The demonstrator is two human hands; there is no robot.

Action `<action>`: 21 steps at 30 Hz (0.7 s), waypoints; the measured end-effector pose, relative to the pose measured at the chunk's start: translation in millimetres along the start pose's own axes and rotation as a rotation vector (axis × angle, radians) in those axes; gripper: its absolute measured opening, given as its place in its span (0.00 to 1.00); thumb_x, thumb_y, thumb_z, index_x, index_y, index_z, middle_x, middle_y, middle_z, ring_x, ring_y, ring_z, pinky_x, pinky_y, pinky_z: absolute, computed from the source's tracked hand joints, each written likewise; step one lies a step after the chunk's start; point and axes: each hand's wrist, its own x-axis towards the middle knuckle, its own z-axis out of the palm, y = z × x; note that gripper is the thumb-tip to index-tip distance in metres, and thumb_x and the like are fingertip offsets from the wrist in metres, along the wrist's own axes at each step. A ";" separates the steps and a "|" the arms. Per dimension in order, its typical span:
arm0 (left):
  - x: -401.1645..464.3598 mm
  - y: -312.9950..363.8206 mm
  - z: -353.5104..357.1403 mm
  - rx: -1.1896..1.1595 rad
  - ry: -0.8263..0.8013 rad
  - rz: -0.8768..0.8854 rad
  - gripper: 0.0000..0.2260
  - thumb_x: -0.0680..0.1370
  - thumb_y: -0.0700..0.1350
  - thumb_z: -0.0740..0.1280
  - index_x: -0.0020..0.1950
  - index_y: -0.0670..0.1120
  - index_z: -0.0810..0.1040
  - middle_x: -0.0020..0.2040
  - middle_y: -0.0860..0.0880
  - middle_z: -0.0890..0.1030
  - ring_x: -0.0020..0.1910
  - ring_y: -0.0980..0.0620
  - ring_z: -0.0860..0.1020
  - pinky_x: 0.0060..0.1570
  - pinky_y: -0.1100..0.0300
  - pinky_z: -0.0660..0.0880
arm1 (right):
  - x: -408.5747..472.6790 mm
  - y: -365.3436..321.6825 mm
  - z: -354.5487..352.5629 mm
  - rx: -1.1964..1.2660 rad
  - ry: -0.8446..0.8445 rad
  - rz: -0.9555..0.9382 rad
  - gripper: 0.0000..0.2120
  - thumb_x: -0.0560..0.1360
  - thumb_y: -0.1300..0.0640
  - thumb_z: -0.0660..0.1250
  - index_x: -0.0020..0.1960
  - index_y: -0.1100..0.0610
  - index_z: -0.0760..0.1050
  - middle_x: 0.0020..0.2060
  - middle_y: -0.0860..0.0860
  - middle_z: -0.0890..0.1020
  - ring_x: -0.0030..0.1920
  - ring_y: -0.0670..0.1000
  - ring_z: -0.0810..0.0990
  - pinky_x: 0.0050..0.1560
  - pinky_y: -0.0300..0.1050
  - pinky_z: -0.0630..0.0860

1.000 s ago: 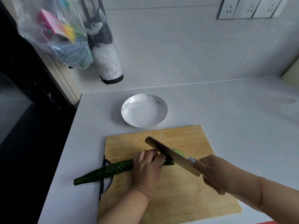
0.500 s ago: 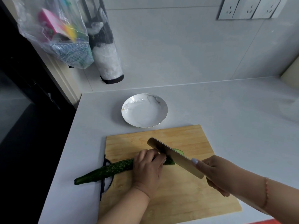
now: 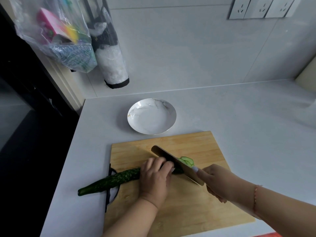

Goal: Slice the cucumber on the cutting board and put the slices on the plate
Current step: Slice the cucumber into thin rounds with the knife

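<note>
Head view shows the slicing only just begun. Starting at the left, the cucumber (image 3: 118, 178) lies across the left edge of the cutting board (image 3: 196, 199), its dark uncut end hanging off over the counter (image 3: 239, 117) toward the counter's left edge, so by far the greater part of it is still whole. The left hand (image 3: 154, 179) rests on top of it near the middle of the board, fingers curled down over it to pin it, knuckles close against the flat of the knife (image 3: 174, 162). The blade stands across the cucumber just beside those fingers and seems to be down in or on it, though its edge is hidden. Right of the blade a few thin pale slices (image 3: 187, 160) lie overlapped on the board, touching the knife. The right hand (image 3: 217, 182) grips the handle, forefinger stretched along the top of the blade; the handle itself is covered by the hand. The plate (image 3: 152, 116) sits on the counter just beyond the far edge of the board and holds nothing, so no slice has been moved yet. I judge that most of the cutting and all of the plating remain. How many slices are in the small pile cannot be counted, and the cut face of the cucumber is hidden behind hand and blade.
</note>
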 end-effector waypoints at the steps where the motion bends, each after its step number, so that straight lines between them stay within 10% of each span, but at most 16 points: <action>1: 0.0 0.0 0.1 -0.001 0.001 0.001 0.02 0.74 0.46 0.67 0.45 0.51 0.79 0.43 0.53 0.77 0.43 0.48 0.72 0.44 0.56 0.66 | -1.3 0.0 0.0 -0.001 -0.003 -0.002 0.31 0.78 0.36 0.52 0.48 0.65 0.75 0.21 0.49 0.72 0.18 0.48 0.70 0.29 0.41 0.73; 21: 0.7 1.2 -2.4 -0.039 0.015 -0.013 0.03 0.74 0.47 0.65 0.47 0.53 0.77 0.43 0.53 0.77 0.43 0.49 0.71 0.43 0.56 0.66 | -24.5 -2.6 -16.0 -0.002 -0.015 -0.015 0.29 0.78 0.37 0.51 0.44 0.63 0.74 0.17 0.47 0.70 0.17 0.48 0.68 0.32 0.41 0.71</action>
